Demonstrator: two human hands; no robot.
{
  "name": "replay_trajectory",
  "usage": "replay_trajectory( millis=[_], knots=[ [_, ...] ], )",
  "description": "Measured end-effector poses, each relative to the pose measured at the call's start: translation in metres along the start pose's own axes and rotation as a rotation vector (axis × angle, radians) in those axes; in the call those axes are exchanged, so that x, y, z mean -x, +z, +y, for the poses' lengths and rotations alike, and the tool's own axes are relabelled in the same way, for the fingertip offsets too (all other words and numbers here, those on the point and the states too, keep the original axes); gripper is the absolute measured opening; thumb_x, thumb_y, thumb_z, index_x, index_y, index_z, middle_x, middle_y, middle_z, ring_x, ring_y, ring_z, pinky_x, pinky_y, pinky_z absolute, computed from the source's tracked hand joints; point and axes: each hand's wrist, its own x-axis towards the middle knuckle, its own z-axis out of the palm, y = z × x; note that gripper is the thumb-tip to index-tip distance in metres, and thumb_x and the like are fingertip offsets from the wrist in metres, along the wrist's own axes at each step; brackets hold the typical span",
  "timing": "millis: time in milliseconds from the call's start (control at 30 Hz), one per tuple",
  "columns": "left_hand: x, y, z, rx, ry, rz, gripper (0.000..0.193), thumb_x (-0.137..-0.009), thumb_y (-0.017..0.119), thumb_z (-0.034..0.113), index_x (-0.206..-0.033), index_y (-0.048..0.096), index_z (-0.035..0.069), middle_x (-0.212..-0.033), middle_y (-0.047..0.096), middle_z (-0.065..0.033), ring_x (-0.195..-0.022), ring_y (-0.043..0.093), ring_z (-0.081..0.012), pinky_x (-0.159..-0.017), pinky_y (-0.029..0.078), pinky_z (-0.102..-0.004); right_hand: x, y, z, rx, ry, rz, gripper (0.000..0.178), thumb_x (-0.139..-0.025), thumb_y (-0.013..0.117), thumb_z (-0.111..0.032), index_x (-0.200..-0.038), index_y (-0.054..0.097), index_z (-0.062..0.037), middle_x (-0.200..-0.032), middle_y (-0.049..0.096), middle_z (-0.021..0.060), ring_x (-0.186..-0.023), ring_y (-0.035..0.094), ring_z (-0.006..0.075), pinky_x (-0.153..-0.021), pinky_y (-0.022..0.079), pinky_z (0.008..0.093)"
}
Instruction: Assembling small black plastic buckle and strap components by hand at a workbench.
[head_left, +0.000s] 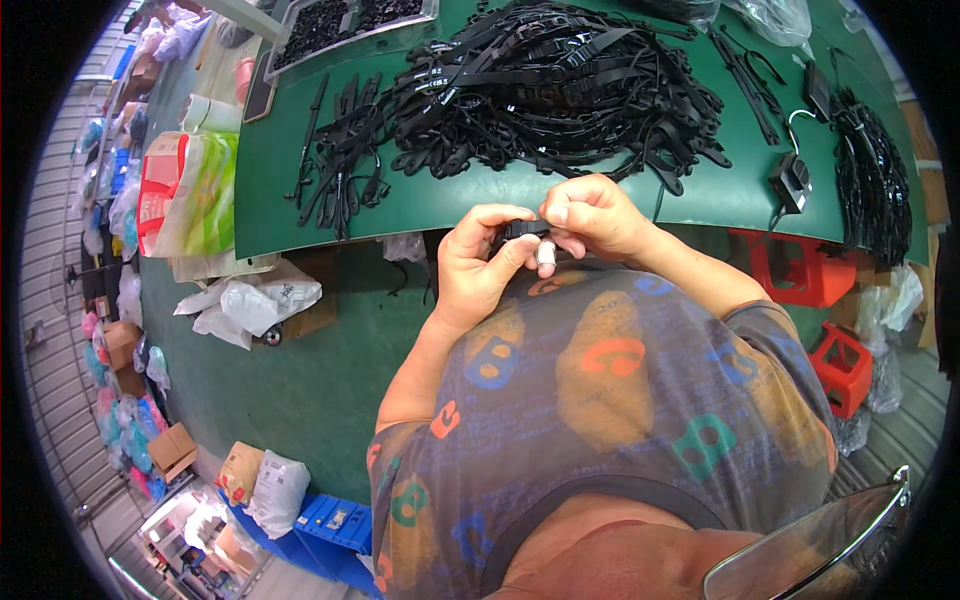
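Close to my body, just off the near edge of the green table (450, 190), my two hands meet over a small black strap-like piece (524, 230). My left hand (476, 256) is closed around it between thumb and fingers. The right hand (598, 216) pinches at its other end, thumb against the fingers. White tape (546, 253) wraps one fingertip between the hands. Most of the piece is covered by my fingers, so its exact kind cannot be made out. Just beyond my hands lies a large heap of black straps (560, 90) with plastic ends.
A smaller bunch of straps (345, 150) lies left of the heap, below a clear tray (350, 45) of small black parts. A phone (260, 90) sits at the left edge. Rightward are a black cabled box (791, 182), a strap bundle (872, 170) and red stools (842, 368).
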Motion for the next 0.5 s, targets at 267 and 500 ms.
replay_trajectory(
  millis=[267, 500],
  knots=[
    [-0.009, -0.006, 0.021, -0.798, 0.178, 0.005, 0.026, -0.08, 0.079, 0.0, -0.105, 0.071, 0.001, -0.086, 0.065, -0.0069, -0.074, 0.061, -0.0146, -0.066, 0.048, -0.0275, -0.004, -0.003, -0.002, 0.395, 0.162, 0.148, 0.035, -0.103, 0.061, -0.034, -0.081, 0.065, -0.0073, -0.067, 0.062, -0.0021, -0.064, 0.061, 0.006, -0.058, 0.048, 0.0225],
    [-0.005, -0.007, 0.016, -0.732, 0.082, 0.031, 0.032, -0.085, 0.075, 0.001, -0.116, 0.067, 0.001, -0.099, 0.068, -0.0062, -0.084, 0.063, -0.0123, -0.074, 0.051, -0.0267, -0.004, 0.002, -0.004, 0.456, 0.157, 0.186, 0.02, -0.1, 0.064, -0.018, -0.086, 0.065, -0.0034, -0.075, 0.065, -0.0005, -0.07, 0.062, 0.0062, -0.065, 0.05, 0.0235]
  ],
)
